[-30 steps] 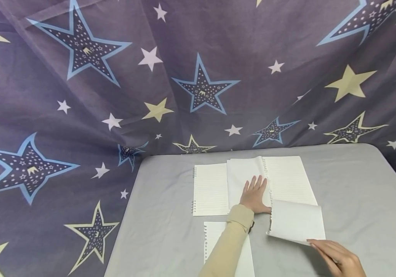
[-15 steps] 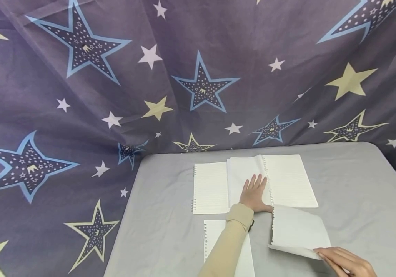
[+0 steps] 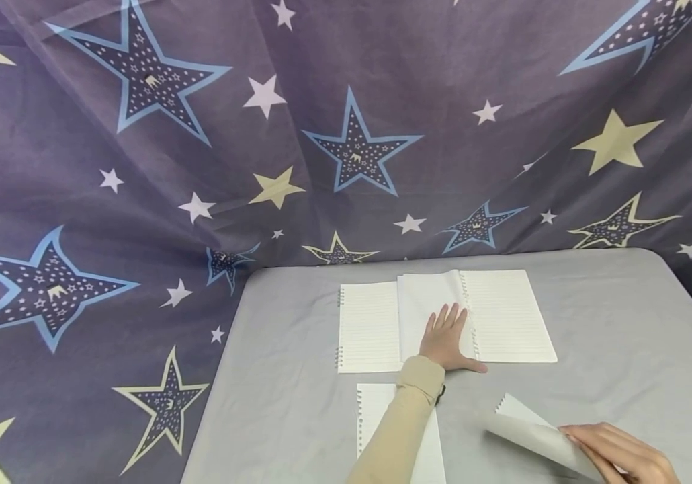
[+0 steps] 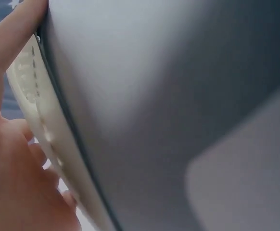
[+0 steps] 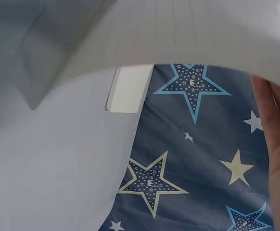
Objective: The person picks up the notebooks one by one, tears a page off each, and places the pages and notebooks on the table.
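Note:
An open spiral notebook [image 3: 508, 316] with lined pages lies toward the back of the table. My left hand [image 3: 443, 341] rests on its left-hand page, fingers spread and thumb reaching past the near edge. In the left wrist view, the notebook's pale edge [image 4: 39, 101] runs beside that hand. At the front right, my right hand [image 3: 623, 452] pinches a sheet of paper [image 3: 536, 437] by its edge. This sheet is curled, with a ragged perforated edge, and stands apart from the notebook. The right wrist view has the sheet [image 5: 188, 41] arching between camera and table.
Lined paper with spiral holes [image 3: 369, 329] lies left of the notebook, partly covered by it. Another punched sheet [image 3: 376, 407] lies nearer, partly hidden under my left sleeve [image 3: 397, 430]. A star-patterned cloth [image 3: 346, 134] hangs behind the grey table [image 3: 297, 323].
The sheet has come away from the notebook's spiral side. My right hand has moved right and nearer with it, and the sheet has curled. The left hand stays put, its thumb stretched further out.

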### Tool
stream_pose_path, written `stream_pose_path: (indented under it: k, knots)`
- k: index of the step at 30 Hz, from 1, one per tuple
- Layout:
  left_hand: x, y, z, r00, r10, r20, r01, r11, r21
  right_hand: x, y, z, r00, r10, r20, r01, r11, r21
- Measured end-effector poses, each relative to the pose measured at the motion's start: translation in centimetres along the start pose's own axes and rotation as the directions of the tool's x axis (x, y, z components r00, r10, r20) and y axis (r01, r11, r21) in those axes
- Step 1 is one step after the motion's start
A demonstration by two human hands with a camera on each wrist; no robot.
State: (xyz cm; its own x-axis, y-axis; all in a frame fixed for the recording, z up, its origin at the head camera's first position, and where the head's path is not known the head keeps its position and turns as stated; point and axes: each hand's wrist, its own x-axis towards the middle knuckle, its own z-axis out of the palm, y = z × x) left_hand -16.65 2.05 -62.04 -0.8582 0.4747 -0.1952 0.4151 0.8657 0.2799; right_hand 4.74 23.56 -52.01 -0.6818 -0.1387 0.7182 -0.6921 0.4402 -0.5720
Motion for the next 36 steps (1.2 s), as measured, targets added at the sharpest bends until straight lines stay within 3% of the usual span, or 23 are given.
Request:
stream_pose_path:
  k: [4, 8, 12, 13, 15, 17, 19, 20, 22, 23, 25, 29, 32, 34, 36]
  knots:
    - [-1.3, 0.5, -1.8, 0.998, 0.030, 0.052, -0.027, 0.999, -0.047, 1.0, 0.0, -0.3, 1.000, -0.002, 0.016, 0.003, 0.997, -0.074]
    - [-3.1, 0.9, -3.8, 0.994, 0.086, 0.063, -0.075, 0.985, -0.158, 2.8, 0.5, -0.6, 0.995, -0.095, 0.037, 0.099, 0.989, -0.111]
    - [-5.6, 1.0, -5.0, 0.987, 0.155, 0.048, -0.130, 0.933, -0.335, 4.4, 0.3, -0.8, 0.993, -0.117, 0.034, 0.121, 0.982, -0.143]
    - [-6.3, 1.0, -5.2, 0.981, 0.191, 0.041, -0.160, 0.907, -0.389, 4.7, 0.2, -0.9, 0.994, -0.106, 0.032, 0.110, 0.981, -0.158]
    - [-7.5, 0.9, -5.5, 0.960, 0.279, 0.031, -0.220, 0.818, -0.531, 5.3, -0.2, -1.0, 0.997, -0.065, 0.038, 0.071, 0.975, -0.210]
    - [-8.5, 0.9, -5.8, 0.931, 0.364, 0.015, -0.260, 0.693, -0.673, 5.9, -0.3, -1.1, 0.998, -0.049, 0.031, 0.055, 0.970, -0.239]
    - [-9.4, 1.0, -6.0, 0.915, 0.402, 0.013, -0.235, 0.559, -0.795, 6.6, -0.4, -1.1, 0.999, -0.053, 0.008, 0.053, 0.969, -0.242]
    - [-9.9, 1.1, -6.1, 0.914, 0.405, 0.012, -0.210, 0.498, -0.841, 7.0, -0.4, -1.1, 0.999, -0.051, -0.006, 0.048, 0.969, -0.244]
    - [-10.7, 1.5, -6.2, 0.926, 0.376, 0.014, -0.157, 0.420, -0.894, 7.5, -0.3, -1.0, 0.998, -0.051, -0.044, 0.038, 0.968, -0.248]
    - [-11.0, 1.7, -6.2, 0.935, 0.355, 0.011, -0.141, 0.399, -0.906, 7.7, -0.2, -1.0, 0.997, -0.049, -0.065, 0.032, 0.968, -0.247]
    - [-11.7, 2.3, -6.2, 0.952, 0.306, -0.006, -0.129, 0.385, -0.914, 8.0, -0.1, -0.9, 0.995, -0.022, -0.092, -0.004, 0.963, -0.269]
    - [-13.1, 3.3, -6.0, 0.982, 0.182, -0.041, -0.111, 0.393, -0.913, 8.5, 0.2, -0.9, 0.994, 0.084, -0.069, -0.104, 0.924, -0.369]
    - [-13.8, 3.8, -5.5, 0.995, 0.093, -0.022, -0.054, 0.354, -0.934, 8.6, 0.7, -0.7, 0.986, 0.164, -0.014, -0.153, 0.883, -0.444]
    - [-14.0, 4.1, -4.9, 0.999, 0.039, 0.011, -0.002, 0.315, -0.949, 8.4, 1.3, -0.4, 0.980, 0.198, 0.014, -0.169, 0.868, -0.466]
    - [-14.3, 4.4, -4.0, 0.999, -0.009, 0.044, 0.045, 0.301, -0.953, 7.8, 2.2, 0.0, 0.974, 0.221, 0.048, -0.172, 0.860, -0.480]
